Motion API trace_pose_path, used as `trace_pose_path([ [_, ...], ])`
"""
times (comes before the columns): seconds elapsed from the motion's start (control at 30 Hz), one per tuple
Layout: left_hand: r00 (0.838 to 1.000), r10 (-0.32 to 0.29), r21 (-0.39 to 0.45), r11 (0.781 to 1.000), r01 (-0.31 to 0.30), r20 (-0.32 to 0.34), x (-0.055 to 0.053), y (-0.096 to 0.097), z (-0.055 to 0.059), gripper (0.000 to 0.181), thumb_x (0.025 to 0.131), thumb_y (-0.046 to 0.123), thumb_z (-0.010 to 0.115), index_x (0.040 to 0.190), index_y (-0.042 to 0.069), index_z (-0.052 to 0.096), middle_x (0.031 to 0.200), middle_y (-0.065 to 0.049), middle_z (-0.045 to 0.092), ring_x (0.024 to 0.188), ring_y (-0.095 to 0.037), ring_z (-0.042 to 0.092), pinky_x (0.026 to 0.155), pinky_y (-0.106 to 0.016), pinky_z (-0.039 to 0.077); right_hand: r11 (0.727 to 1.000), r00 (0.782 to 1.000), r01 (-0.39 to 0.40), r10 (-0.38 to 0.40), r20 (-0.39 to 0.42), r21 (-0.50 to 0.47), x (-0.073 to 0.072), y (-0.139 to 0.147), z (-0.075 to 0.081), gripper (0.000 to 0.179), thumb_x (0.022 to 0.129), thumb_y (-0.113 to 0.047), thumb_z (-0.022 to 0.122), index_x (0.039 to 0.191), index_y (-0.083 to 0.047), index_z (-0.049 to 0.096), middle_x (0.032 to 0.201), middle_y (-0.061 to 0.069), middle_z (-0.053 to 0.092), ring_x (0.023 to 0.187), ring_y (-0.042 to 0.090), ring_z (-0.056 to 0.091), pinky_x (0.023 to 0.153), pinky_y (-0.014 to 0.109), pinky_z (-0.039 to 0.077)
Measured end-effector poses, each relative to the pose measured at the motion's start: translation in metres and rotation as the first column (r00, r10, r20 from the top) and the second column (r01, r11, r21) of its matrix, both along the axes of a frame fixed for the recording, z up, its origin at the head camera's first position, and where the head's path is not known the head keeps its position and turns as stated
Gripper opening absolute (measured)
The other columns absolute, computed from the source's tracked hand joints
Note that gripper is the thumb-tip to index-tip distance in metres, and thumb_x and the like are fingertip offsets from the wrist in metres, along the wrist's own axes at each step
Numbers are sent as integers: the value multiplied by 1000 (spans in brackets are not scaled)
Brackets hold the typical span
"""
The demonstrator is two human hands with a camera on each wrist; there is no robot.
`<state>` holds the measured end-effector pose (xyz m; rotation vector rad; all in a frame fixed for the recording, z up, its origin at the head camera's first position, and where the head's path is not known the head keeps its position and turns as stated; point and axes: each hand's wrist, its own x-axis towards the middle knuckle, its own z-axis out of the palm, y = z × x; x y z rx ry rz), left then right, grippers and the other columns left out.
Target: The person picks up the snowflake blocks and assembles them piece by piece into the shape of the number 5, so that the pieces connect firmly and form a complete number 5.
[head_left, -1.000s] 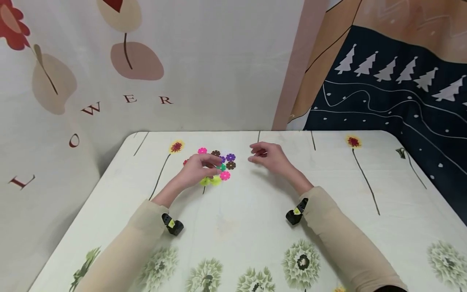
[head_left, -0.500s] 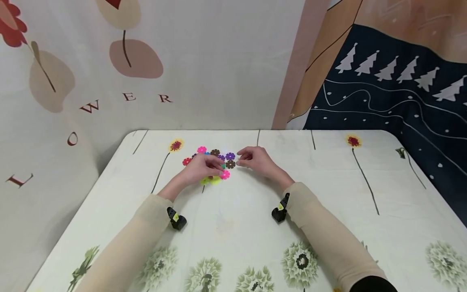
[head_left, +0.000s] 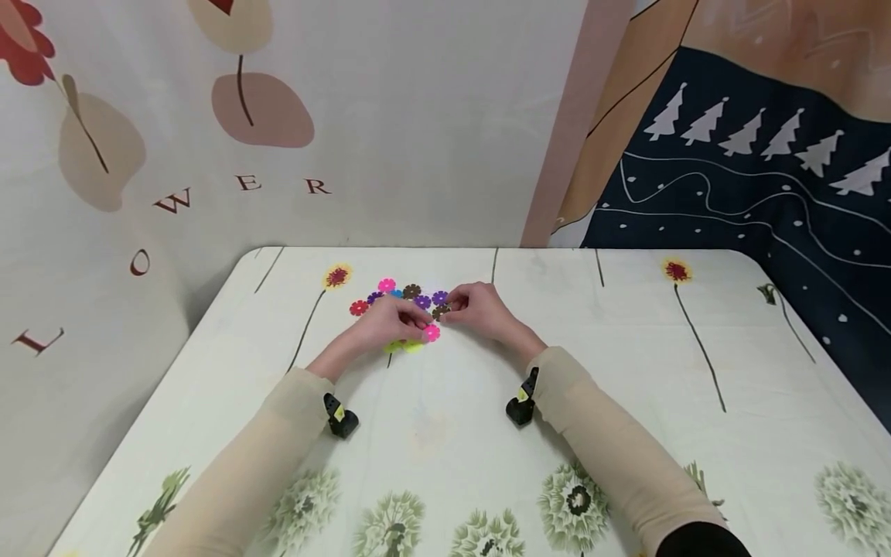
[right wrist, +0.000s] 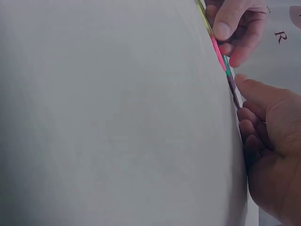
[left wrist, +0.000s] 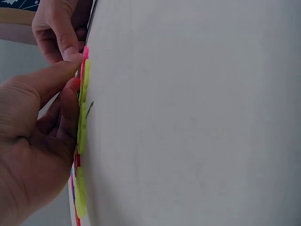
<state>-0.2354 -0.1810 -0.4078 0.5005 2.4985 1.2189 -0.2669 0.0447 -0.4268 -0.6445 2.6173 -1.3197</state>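
The cluster of flower discs (head_left: 421, 302) lies toward eleven o'clock on the table (head_left: 431, 433). The left hand (head_left: 383, 321) sits at nine o'clock from the pink disc (head_left: 433, 333), the right hand (head_left: 480, 309) at three o'clock from the brown disc (head_left: 440, 312); whether either one pinches a disc, I cannot tell. An uneven push from both sides could, I judge, skew or separate the discs. No container shows.
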Motion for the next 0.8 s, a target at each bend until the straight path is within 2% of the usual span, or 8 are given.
trace_pose_path([
  [0.37,1000,-30,-38,999,30,-1,-2,2,1,26,87,7,82,113,3,78,92,-3,72,81,-19,62,70,-28,53,998,1000,5,-3,-23,64,0,-4,-1,27,86,-12,84,110,-1,77,84,4,66,77,16,56,69,26,47],
  [0.6,999,-39,-48,998,38,-13,-3,3,1,25,86,6,83,110,4,78,92,-3,70,82,-20,59,71,-29,51,999,999,39,-40,19,23,-1,-5,-1,27,84,-7,85,106,-2,71,95,6,72,85,18,63,76,28,52],
  [0.8,1000,-17,-46,999,16,-21,-4,3,1,22,85,8,84,106,7,76,92,-4,68,82,-21,56,72,-31,48,997,996,71,-68,56,-41,2,-4,1,17,88,-3,80,102,-3,70,92,7,70,82,18,63,73,28,51],
])
